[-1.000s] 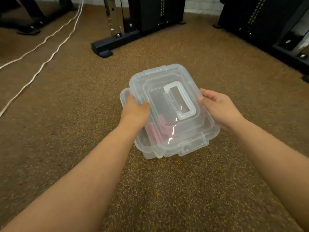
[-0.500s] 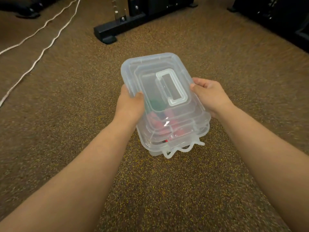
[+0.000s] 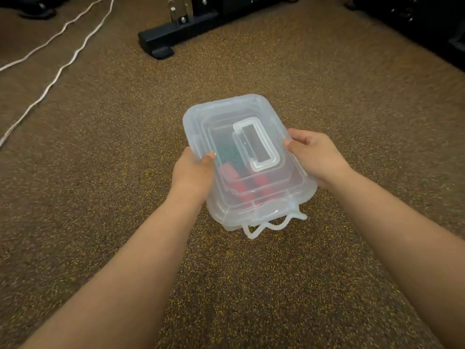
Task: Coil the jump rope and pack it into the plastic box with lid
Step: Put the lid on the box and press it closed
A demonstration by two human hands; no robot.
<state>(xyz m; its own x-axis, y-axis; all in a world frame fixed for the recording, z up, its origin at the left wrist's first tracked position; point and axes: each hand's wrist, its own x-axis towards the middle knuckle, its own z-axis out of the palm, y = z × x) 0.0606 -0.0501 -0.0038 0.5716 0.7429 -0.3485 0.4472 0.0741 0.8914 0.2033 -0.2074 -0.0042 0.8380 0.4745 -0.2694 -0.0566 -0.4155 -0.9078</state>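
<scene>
A clear plastic box with its lid on top is held above the carpet. The lid has a white flat handle lying on it. Through the plastic I see the jump rope inside, red handles and a green patch. A wavy clear latch hangs at the box's near end. My left hand grips the left edge, thumb on the lid. My right hand grips the right edge, thumb on the lid.
Speckled brown carpet covers the floor. Two white cords run along the far left. A black machine base stands at the top middle, more dark equipment at the top right.
The lid, first askew on the box, now lies squarely on it. The near latch now hangs loose. Box and hands sit lower in view.
</scene>
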